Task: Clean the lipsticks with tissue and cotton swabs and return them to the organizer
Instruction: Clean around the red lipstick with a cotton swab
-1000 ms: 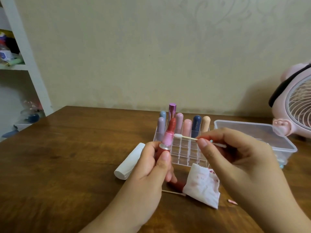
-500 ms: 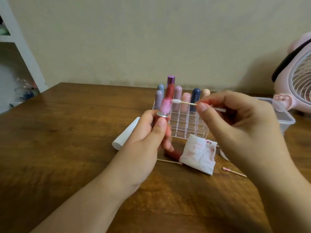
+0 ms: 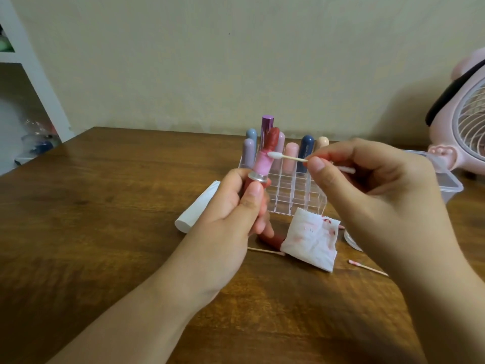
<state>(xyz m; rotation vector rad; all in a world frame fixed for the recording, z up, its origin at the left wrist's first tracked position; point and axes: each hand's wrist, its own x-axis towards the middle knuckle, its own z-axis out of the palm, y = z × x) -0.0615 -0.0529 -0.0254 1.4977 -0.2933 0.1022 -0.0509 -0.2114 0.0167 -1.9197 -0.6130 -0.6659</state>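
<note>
While left hand [image 3: 236, 206] is gripping open lipstick [image 3: 265, 160] upright, near organizer [image 3: 286, 195], right hand [image 3: 367, 185] is pinching cotton swab [image 3: 287, 157]; tip touching pink collar below bullet as half second ago, so collar cleaning is continuing. Stained tissue [image 3: 312, 240] lying on table [image 3: 105, 206].

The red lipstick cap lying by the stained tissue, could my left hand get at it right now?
Probably not at once. The cap lies just below the left hand, with nothing over its near end, but those fingers are wrapped round the open lipstick. The tissue covers the cap's far end.
</note>
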